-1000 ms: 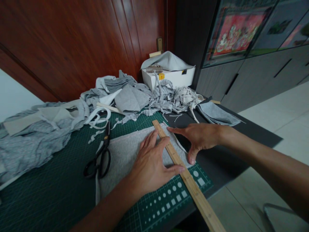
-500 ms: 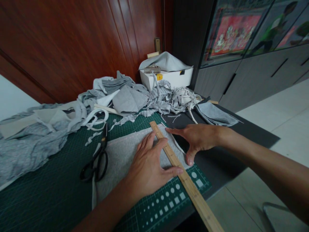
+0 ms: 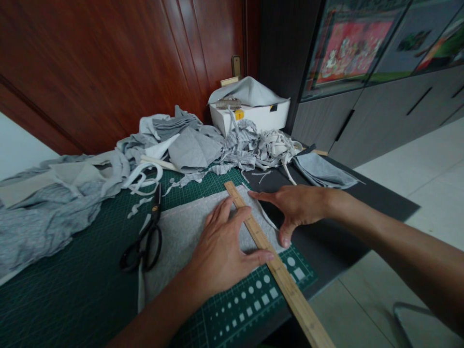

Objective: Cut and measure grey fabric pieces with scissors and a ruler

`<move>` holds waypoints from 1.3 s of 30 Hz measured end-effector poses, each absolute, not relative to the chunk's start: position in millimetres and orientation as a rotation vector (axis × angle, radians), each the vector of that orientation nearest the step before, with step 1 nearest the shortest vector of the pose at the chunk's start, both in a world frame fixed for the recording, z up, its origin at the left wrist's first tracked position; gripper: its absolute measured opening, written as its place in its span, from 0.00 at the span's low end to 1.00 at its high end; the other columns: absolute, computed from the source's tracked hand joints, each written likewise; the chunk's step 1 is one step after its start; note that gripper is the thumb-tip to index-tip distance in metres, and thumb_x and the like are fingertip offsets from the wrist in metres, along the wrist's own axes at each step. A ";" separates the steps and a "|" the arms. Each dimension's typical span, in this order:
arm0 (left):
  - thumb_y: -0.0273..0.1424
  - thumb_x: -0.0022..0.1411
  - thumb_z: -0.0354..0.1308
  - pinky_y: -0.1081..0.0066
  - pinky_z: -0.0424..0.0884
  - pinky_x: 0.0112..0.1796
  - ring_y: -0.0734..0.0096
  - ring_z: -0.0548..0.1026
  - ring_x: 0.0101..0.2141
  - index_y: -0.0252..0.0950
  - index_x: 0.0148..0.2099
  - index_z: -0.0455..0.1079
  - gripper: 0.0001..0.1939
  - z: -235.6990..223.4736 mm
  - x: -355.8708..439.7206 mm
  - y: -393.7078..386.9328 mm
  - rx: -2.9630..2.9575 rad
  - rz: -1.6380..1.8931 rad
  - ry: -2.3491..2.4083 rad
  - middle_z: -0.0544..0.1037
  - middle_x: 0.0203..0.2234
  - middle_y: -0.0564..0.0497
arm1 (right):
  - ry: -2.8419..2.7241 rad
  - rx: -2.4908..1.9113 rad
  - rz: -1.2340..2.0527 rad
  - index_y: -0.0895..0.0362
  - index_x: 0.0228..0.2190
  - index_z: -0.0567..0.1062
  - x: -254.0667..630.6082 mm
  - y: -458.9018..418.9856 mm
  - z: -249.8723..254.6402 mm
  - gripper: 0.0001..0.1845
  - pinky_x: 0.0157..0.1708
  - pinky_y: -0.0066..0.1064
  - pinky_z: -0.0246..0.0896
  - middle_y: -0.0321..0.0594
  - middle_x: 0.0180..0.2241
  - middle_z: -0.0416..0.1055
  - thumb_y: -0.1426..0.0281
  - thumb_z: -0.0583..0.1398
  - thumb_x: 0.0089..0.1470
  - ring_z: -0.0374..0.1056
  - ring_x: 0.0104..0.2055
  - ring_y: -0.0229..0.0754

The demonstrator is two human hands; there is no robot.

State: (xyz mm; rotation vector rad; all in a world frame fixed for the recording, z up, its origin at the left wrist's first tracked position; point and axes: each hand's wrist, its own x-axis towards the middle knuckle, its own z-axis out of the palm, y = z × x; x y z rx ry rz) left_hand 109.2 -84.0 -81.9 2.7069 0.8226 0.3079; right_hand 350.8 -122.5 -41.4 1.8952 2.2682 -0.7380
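Note:
A grey piece of fabric (image 3: 181,232) lies flat on a green cutting mat (image 3: 250,309). Across its right part runs a wooden ruler (image 3: 286,278), slanting toward the front edge. My left hand (image 3: 221,251) is spread on the fabric, its fingertips and thumb pressing on the ruler. Right of the ruler, my right hand (image 3: 297,208) has index finger and thumb stretched apart, touching the fabric's right edge, where a narrow strip is turned or cut; I cannot tell which. Black scissors (image 3: 154,232) rest at the fabric's left side.
Heaped grey fabric (image 3: 72,203) covers the left and back of the table. Tangled strips (image 3: 275,147) lie before a white box (image 3: 253,118). Folded grey cloth (image 3: 322,169) sits at the right back. The dark table edge (image 3: 384,232) ends on the right.
Both hands, the ruler and the fabric stay in place. The person reflected in the cabinet glass has moved to the right.

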 end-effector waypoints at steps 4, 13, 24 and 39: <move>0.57 0.56 0.69 0.44 0.60 0.68 0.43 0.54 0.74 0.41 0.68 0.67 0.44 -83.3 109.4 -83.9 2.711 0.314 0.812 0.59 0.72 0.37 | 2.263 1.897 -0.743 0.60 0.77 0.45 350.2 -122.7 -40.4 0.80 0.39 0.38 0.66 0.55 0.46 0.82 0.44 0.77 0.37 0.79 0.45 0.63; 0.58 0.55 0.69 0.42 0.60 0.68 0.41 0.54 0.73 0.39 0.68 0.67 0.46 -87.7 109.8 -83.8 2.734 0.311 0.839 0.58 0.73 0.35 | 2.256 1.901 -0.711 0.60 0.77 0.44 349.8 -122.2 -43.4 0.80 0.36 0.36 0.63 0.50 0.40 0.83 0.44 0.77 0.37 0.78 0.38 0.57; 0.58 0.53 0.70 0.42 0.59 0.68 0.43 0.56 0.73 0.36 0.69 0.63 0.50 -88.3 111.6 -82.8 2.718 0.321 0.864 0.58 0.73 0.35 | 2.250 1.927 -0.705 0.59 0.77 0.45 349.2 -122.9 -43.7 0.83 0.38 0.36 0.64 0.51 0.42 0.82 0.46 0.80 0.32 0.78 0.43 0.61; 0.62 0.51 0.69 0.44 0.59 0.68 0.43 0.59 0.71 0.35 0.68 0.63 0.52 -89.4 110.4 -81.7 2.754 0.375 0.848 0.63 0.71 0.36 | 2.311 1.912 -0.811 0.62 0.77 0.46 350.9 -124.1 -43.0 0.80 0.37 0.36 0.64 0.45 0.36 0.83 0.49 0.80 0.36 0.78 0.36 0.55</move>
